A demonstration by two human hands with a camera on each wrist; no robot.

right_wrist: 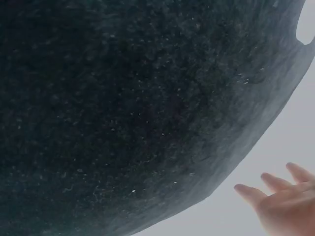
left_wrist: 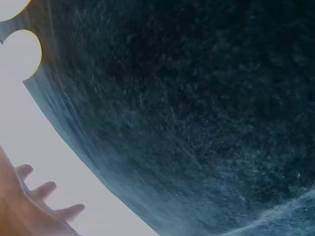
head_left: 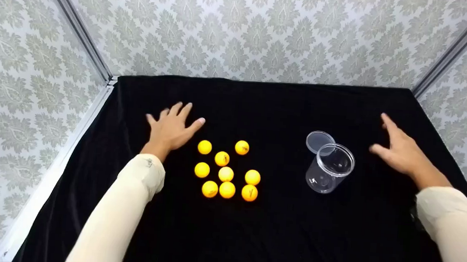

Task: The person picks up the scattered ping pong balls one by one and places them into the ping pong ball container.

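In the head view my left hand [head_left: 170, 130], palm down with fingers spread, is just left of and behind a loose group of several orange-yellow balls [head_left: 226, 174]. Some of these balls carry dark printing. To the right stands a clear plastic jar [head_left: 322, 179] with its mouth uncovered. A round clear lid [head_left: 317, 141] lies behind it, partly overlapped by the rim. Further right my right hand [head_left: 406, 155] has its fingers stretched out and its thumb apart, holding nothing. Both wrist views show spread fingers, the left hand [left_wrist: 29, 201] and the right hand [right_wrist: 288, 204], each holding nothing.
A black cloth [head_left: 283, 237] covers the table. Patterned wall panels [head_left: 240, 28] rise behind it and on both sides, with metal posts [head_left: 76, 25] at the corners. A white edge [head_left: 49, 179] runs along the left side.
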